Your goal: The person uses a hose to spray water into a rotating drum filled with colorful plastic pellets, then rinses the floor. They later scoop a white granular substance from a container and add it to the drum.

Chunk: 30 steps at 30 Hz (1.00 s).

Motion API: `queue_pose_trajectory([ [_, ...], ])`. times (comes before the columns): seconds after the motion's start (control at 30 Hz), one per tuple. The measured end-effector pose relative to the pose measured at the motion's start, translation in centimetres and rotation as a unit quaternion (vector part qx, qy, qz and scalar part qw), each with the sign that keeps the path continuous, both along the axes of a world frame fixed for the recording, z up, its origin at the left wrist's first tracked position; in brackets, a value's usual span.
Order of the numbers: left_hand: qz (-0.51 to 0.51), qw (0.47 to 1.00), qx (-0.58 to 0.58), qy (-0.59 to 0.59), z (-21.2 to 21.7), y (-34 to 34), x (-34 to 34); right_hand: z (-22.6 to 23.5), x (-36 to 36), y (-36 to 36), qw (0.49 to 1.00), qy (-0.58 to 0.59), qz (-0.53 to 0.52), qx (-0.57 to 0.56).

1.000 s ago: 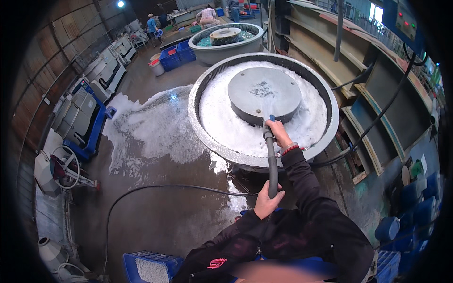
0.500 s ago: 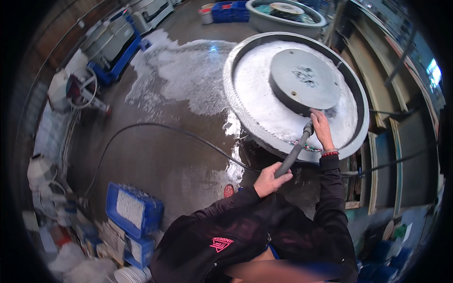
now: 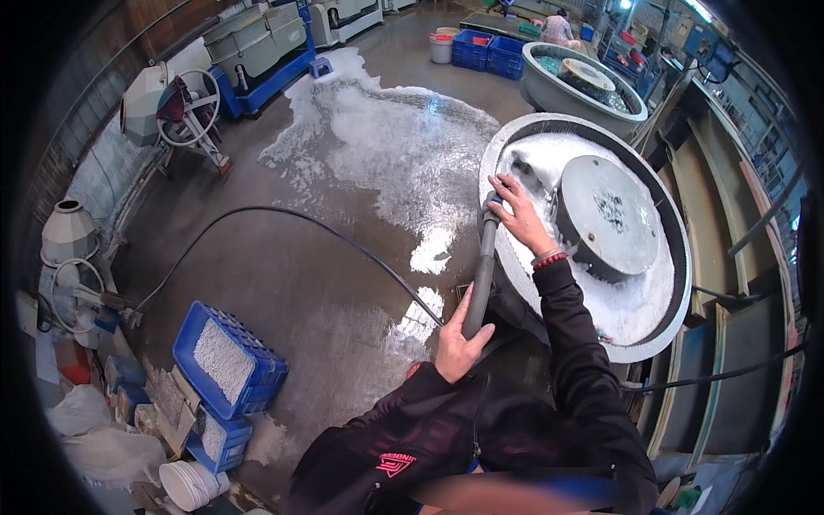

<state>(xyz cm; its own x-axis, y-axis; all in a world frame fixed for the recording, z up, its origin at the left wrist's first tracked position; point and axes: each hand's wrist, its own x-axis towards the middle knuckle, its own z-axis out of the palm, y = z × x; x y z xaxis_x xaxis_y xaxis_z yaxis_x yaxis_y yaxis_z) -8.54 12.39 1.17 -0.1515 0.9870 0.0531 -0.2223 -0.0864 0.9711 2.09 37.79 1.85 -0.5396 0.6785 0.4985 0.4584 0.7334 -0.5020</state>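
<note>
My left hand (image 3: 459,339) grips the lower part of a thick grey hose (image 3: 481,270). Higher up, my right hand (image 3: 518,213) holds the same hose near its end, which points into a big round grey tub (image 3: 511,270) full of white foam. A raised grey disc (image 3: 609,215) sits in the tub's middle. A thin black hose (image 3: 283,215) trails from the thick one across the wet floor to the left.
White foam spreads over the wet concrete floor (image 3: 386,137). Blue crates (image 3: 227,360) of white granules and a white bucket (image 3: 190,485) stand at lower left. Machines line the left wall; a second round tub (image 3: 584,86) and blue crates (image 3: 489,50) lie beyond, near a person.
The view has swung, so the tub now lies to the right. My right hand and the hose end moved from the tub's near rim to its left side, into the foam.
</note>
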Motion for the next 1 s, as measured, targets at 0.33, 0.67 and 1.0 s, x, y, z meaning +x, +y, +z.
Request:
queue_pose_trajectory([
  [0.33,-0.069,0.997,-0.016,-0.019,-1.2,-0.4,-7.8,2.1,-1.0,-3.2,0.995,-0.091,-0.003,-0.03],
  [0.67,-0.133,0.986,-0.02,0.094,-1.6,-2.3,-9.4,3.1,0.3,-6.2,0.954,-0.228,-0.099,0.17],
  [1.0,-0.072,0.997,0.019,0.018,-2.3,-3.6,-10.6,2.5,-4.9,-7.5,0.917,-0.28,-0.262,0.107],
])
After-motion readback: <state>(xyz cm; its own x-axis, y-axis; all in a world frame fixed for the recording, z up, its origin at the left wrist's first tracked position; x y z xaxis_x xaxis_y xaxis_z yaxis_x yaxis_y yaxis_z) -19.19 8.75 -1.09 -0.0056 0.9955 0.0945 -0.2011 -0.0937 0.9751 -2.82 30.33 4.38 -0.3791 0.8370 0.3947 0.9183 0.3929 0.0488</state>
